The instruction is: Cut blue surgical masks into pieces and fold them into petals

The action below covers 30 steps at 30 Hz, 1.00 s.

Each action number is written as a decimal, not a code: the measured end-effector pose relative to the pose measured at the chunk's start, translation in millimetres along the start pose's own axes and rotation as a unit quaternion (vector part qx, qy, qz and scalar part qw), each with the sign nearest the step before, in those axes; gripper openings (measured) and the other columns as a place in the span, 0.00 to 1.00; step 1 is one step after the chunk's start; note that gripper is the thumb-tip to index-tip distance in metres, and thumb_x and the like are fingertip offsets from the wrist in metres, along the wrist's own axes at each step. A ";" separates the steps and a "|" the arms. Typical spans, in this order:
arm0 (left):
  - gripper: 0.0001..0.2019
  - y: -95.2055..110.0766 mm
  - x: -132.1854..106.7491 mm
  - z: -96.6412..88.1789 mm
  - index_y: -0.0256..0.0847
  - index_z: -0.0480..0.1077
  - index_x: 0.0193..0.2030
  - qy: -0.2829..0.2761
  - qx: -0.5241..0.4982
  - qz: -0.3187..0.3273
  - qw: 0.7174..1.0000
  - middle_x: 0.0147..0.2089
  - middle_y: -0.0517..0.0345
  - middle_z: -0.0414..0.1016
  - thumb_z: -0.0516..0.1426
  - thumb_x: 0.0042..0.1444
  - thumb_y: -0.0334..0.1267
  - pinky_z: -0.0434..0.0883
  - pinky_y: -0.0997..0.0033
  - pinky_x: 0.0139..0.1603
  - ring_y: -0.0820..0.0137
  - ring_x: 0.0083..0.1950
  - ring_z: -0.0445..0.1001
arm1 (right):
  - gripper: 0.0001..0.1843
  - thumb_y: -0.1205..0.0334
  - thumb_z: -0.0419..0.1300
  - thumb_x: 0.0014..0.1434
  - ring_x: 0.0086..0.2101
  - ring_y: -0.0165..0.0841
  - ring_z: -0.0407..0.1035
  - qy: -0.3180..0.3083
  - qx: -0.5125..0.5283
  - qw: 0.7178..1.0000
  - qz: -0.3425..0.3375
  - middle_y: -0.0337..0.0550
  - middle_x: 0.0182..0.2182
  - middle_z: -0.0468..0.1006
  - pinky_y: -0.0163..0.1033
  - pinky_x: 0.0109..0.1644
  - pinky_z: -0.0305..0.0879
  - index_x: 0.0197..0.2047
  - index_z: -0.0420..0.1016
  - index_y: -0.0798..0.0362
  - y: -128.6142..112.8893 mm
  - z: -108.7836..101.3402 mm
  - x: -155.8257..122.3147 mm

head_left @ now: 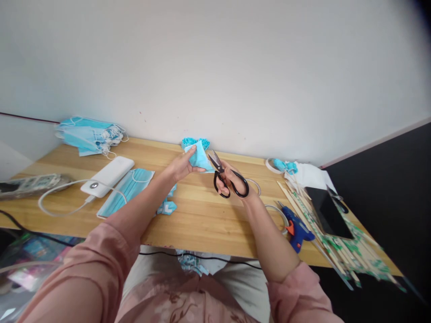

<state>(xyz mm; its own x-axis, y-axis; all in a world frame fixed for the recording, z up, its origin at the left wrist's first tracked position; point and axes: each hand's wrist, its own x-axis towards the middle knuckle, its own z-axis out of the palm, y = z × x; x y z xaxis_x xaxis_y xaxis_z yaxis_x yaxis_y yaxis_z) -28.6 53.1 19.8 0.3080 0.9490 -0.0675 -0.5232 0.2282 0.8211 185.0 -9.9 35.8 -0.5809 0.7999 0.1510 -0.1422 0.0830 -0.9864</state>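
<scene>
A folded piece of light-blue mask fabric (201, 159) is pinched between the thumb and fingers of my left hand (184, 162). My right hand (231, 180) has its fingers through the black handles of a pair of scissors (216, 162). The blades are parted slightly and point up and left, close to the fabric's right edge. Behind the fabric, ruffled blue rosettes (188, 142) lie against the wall. Blue scraps (167, 207) rest on the table, partly covered by my left forearm.
On the left are a pile of masks (84, 134), a white power bank (107, 176) with a cable, a single mask (126, 193) and a power strip (32, 185). To the right lie a blue glue gun (296, 226), wrapped sticks (336, 251), a dark phone (328, 211) and a hoop with blue fabric (283, 166).
</scene>
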 end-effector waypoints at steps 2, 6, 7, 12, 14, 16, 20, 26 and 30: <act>0.16 0.1 -0.1 0.6 0.36 0.73 0.48 -0.001 0.002 0.000 1.000 0.45 0.46 0.83 0.59 0.63 0.48 0.82 0.65 0.37 0.63 0.40 0.83 | 0.40 0.34 0.54 0.62 0.15 0.24 0.55 -0.004 0.001 1.000 0.004 0.28 0.20 0.65 0.37 0.28 0.69 0.68 0.57 0.51 -0.5 0.8 -0.3; 0.16 0.7 -0.7 2.2 0.35 0.73 0.48 -0.007 0.001 -0.004 1.000 0.44 0.46 0.83 0.57 0.64 0.47 0.82 0.67 0.36 0.65 0.37 0.83 | 0.43 0.33 0.55 0.61 0.15 0.24 0.55 -0.007 -0.003 1.000 0.012 0.28 0.20 0.66 0.37 0.28 0.69 0.68 0.56 0.52 -1.2 1.3 -0.2; 0.16 0.8 -0.8 2.5 0.35 0.73 0.48 -0.007 0.000 -0.006 1.000 0.43 0.46 0.83 0.58 0.64 0.47 0.82 0.68 0.35 0.65 0.37 0.83 | 0.43 0.33 0.55 0.61 0.15 0.24 0.55 -0.008 -0.004 1.000 0.012 0.28 0.20 0.66 0.37 0.28 0.69 0.69 0.56 0.52 -1.2 1.3 -0.1; 0.17 -0.3 -0.4 2.0 0.34 0.73 0.46 -0.009 -0.004 -0.018 1.000 0.41 0.45 0.83 0.58 0.63 0.49 0.82 0.69 0.35 0.63 0.38 0.83 | 0.43 0.35 0.55 0.62 0.15 0.24 0.55 -0.008 -0.005 1.000 0.011 0.28 0.19 0.67 0.37 0.28 0.69 0.71 0.53 0.52 -1.1 1.0 0.7; 0.16 -1.2 0.0 1.3 0.35 0.74 0.46 -0.010 -0.004 -0.012 1.000 0.41 0.46 0.83 0.58 0.63 0.48 0.82 0.69 0.34 0.63 0.39 0.83 | 0.44 0.35 0.55 0.62 0.15 0.24 0.55 -0.004 -0.006 1.000 0.012 0.28 0.19 0.67 0.37 0.28 0.69 0.72 0.50 0.53 -1.2 1.1 0.7; 0.16 -1.9 0.3 0.5 0.35 0.74 0.46 -0.011 -0.002 -0.006 1.000 0.42 0.46 0.83 0.58 0.63 0.48 0.82 0.68 0.34 0.63 0.39 0.83 | 0.45 0.35 0.54 0.63 0.15 0.24 0.55 -0.003 -0.008 1.000 0.014 0.28 0.19 0.67 0.37 0.28 0.69 0.72 0.48 0.53 -1.6 1.1 0.4; 0.18 -1.5 0.0 0.3 0.35 0.74 0.45 -0.016 0.010 -0.005 1.000 0.42 0.45 0.83 0.59 0.62 0.50 0.82 0.67 0.35 0.64 0.37 0.83 | 0.45 0.36 0.54 0.62 0.15 0.24 0.55 -0.001 -0.014 1.000 0.023 0.28 0.19 0.67 0.37 0.29 0.70 0.73 0.49 0.53 -2.6 1.5 -0.3; 0.19 -0.2 -2.6 3.1 0.34 0.74 0.46 -0.028 0.038 0.002 0.999 0.42 0.45 0.82 0.59 0.62 0.50 0.82 0.64 0.34 0.63 0.36 0.82 | 0.44 0.37 0.55 0.63 0.15 0.24 0.55 -0.002 -0.010 1.000 0.030 0.28 0.20 0.67 0.38 0.29 0.71 0.73 0.49 0.52 -1.6 1.0 0.5; 0.21 -1.3 -4.6 5.8 0.34 0.75 0.46 -0.032 0.057 0.003 0.998 0.42 0.44 0.83 0.61 0.59 0.52 0.81 0.64 0.32 0.60 0.38 0.82 | 0.45 0.37 0.54 0.63 0.15 0.24 0.55 0.002 -0.008 1.000 0.024 0.28 0.19 0.67 0.37 0.28 0.71 0.73 0.47 0.53 -1.4 0.4 1.2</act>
<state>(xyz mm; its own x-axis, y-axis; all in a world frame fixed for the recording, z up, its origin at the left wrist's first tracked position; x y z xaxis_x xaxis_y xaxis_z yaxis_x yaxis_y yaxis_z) -24.7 47.1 22.3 0.3569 0.9337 -0.0300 -0.4325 0.1937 0.8806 184.2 -9.4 37.4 -0.5833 0.8057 0.1030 -0.1009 0.0540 -0.9934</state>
